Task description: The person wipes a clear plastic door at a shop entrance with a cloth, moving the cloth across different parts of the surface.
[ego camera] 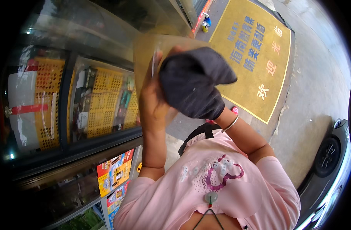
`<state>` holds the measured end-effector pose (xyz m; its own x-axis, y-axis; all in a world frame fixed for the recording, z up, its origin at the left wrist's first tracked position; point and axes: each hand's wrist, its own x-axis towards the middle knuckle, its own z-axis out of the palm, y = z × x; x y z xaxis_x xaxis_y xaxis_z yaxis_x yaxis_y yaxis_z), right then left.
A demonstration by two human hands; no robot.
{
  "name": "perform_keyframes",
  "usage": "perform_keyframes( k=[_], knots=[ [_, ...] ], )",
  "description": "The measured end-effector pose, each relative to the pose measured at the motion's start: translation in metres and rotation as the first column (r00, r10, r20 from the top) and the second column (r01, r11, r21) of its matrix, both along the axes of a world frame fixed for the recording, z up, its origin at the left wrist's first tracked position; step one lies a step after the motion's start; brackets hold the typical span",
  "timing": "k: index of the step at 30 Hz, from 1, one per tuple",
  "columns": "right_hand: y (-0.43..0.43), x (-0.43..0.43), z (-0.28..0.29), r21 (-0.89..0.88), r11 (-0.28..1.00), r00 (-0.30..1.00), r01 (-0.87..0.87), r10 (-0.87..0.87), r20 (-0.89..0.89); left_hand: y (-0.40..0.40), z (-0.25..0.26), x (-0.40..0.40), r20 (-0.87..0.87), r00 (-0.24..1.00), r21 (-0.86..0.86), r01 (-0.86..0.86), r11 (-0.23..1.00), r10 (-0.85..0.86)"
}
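My left hand (153,107) is wrapped around the side of a clear, yellowish glass or plastic object (141,54), its fingers pointing away from me. Blur leaves the object's full shape unsettled. A dark grey cloth (189,86) covers my right hand (218,113) down to the wrist, so its fingers are hidden. The cloth lies close against the clear object, beside my left fingers. One loose flap of it sticks out to the right.
Left of me, a dark-framed shop window (69,120) shows yellow perforated baskets (103,100) behind glass. Printed posters (115,172) hang below it. A yellow floor mat (238,95) bears writing; a blue spray bottle (207,20) and yellow can (204,27) stand nearby. A car (327,158) is parked at right.
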<state>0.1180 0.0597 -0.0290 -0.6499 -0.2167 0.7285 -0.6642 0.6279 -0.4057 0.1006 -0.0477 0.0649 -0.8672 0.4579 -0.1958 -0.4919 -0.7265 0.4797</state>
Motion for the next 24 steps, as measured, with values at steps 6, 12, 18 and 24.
perform_keyframes(
  k=[6,12,18,24],
  knots=[
    [-0.004,-0.025,0.022,0.107,0.961,0.963,0.256,-0.263,0.060,-0.008,-0.082,-0.014,-0.400,0.912,-0.308,-0.233,0.922,0.097],
    [-0.024,0.005,-0.022,-0.194,0.971,0.912,-0.139,0.202,0.358,-0.004,-0.079,-0.019,-0.236,0.971,-0.151,-0.085,0.985,0.048],
    [0.015,-0.024,0.032,0.061,0.997,0.918,0.039,-0.060,0.391,-0.006,-0.045,-0.012,-0.078,0.992,0.028,0.101,0.994,-0.099],
    [0.025,-0.052,0.019,-0.261,0.952,0.830,0.159,0.015,0.558,0.003,-0.091,-0.010,-0.669,0.704,-0.625,-0.358,0.693,-0.239]
  ],
)
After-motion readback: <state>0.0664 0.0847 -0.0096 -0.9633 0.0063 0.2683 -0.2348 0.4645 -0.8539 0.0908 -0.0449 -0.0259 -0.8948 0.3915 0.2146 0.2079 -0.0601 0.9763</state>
